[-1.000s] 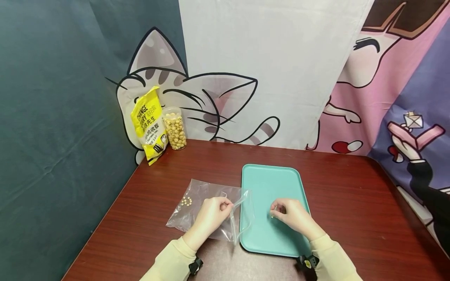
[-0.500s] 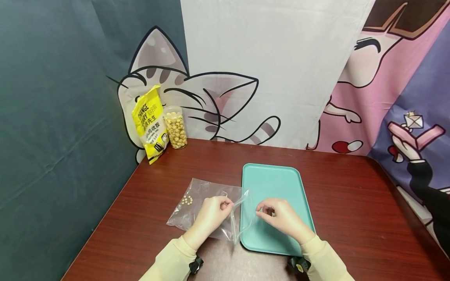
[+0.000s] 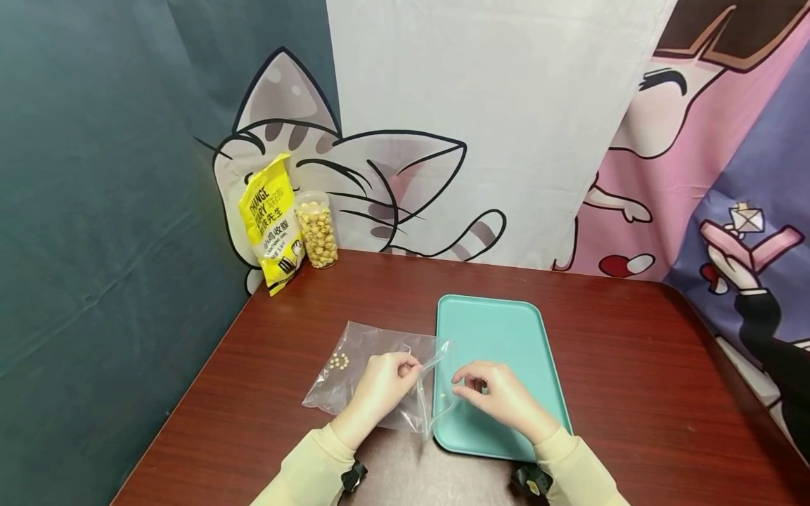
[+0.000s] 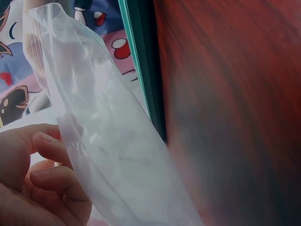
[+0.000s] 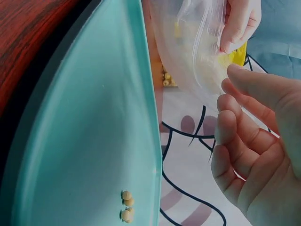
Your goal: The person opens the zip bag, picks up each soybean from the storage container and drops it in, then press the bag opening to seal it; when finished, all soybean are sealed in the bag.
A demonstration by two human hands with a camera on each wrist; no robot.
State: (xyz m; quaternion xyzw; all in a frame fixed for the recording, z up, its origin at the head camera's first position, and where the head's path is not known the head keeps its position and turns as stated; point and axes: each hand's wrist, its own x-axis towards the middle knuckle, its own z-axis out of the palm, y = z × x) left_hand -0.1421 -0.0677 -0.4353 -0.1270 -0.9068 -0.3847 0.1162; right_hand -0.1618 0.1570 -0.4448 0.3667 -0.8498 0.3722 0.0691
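My left hand [image 3: 386, 383] pinches the lip of a clear zip bag [image 3: 357, 386], its mouth held apart and overhanging the tray's left edge. Small round pale beans [image 3: 339, 361] lie at the bag's far left end. At the mouth, my right hand [image 3: 496, 397] has thumb and fingertips apart, with nothing between them in the right wrist view. One pale bean [image 3: 443, 396] shows just left of those fingertips, overlapping the bag's mouth. Several more beans [image 5: 127, 202] sit on the turquoise tray [image 5: 94, 117]; in the head view the right hand hides them.
A yellow snack bag [image 3: 272, 228] leans against the backdrop at the back left corner. Beside it stands a clear jar of popcorn [image 3: 318, 232]. The reddish-brown table [image 3: 645, 365] extends right of the tray.
My right hand has moved left from over the tray to the bag's mouth, and its thumb and fingers have parted, letting go of a bean. The left hand stays at the bag.
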